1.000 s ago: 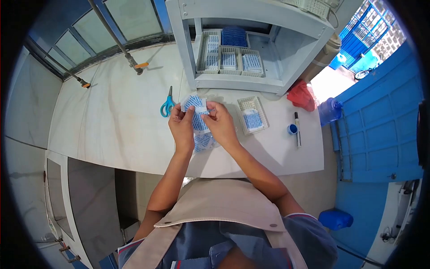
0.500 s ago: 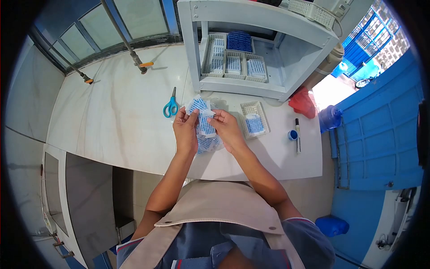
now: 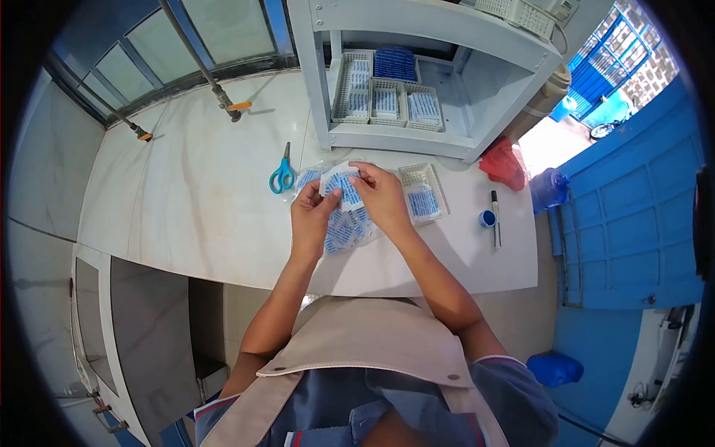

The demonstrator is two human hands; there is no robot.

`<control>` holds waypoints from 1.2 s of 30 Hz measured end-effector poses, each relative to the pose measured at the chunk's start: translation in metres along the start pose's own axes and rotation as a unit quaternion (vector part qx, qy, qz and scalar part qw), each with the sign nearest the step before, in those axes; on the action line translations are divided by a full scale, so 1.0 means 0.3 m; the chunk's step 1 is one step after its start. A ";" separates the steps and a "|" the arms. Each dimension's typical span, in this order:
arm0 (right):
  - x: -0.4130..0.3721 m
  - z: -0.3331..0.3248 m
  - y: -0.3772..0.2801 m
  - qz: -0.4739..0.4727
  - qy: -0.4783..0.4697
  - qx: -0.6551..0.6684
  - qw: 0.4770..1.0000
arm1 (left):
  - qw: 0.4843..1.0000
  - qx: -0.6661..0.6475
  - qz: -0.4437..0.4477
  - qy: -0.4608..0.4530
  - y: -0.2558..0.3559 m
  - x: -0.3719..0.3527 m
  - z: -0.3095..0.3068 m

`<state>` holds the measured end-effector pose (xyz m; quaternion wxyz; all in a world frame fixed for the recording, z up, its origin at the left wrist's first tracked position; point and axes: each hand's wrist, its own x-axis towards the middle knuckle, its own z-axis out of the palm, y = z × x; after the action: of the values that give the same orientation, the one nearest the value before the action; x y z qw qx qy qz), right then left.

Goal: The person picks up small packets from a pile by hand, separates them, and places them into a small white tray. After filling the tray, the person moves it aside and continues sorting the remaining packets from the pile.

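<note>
Blue-printed sachet (image 3: 342, 186) is now pinched by left hand (image 3: 313, 216) and right hand (image 3: 383, 197), drawn together over the pile (image 3: 344, 229) on the bench (image 3: 194, 201), singling it out.

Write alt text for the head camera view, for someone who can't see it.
Seen from above, a person's left hand and right hand hold blue-printed sachets over a white counter. To the left lie blue scissors; to the right, a white basket of sachets and a marker.
</note>
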<state>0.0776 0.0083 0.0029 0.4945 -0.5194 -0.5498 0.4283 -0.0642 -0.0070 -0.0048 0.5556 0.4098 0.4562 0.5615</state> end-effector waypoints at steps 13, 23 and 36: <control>-0.005 0.042 0.038 -0.006 0.025 0.074 0.997 | 0.998 0.023 -0.040 -0.048 0.018 -0.001 -0.003; 0.007 -0.151 0.020 0.115 -0.037 0.181 0.976 | 0.982 0.093 -0.088 -0.141 0.051 0.068 0.033; -0.086 -0.500 0.229 0.039 0.144 0.023 0.989 | 0.805 0.489 0.192 -0.276 -0.187 0.153 0.385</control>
<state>0.2352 -0.0174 -0.0457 0.5634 -0.5852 -0.4422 0.3803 0.0592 0.0434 -0.0326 0.2650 0.8442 0.4098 0.2218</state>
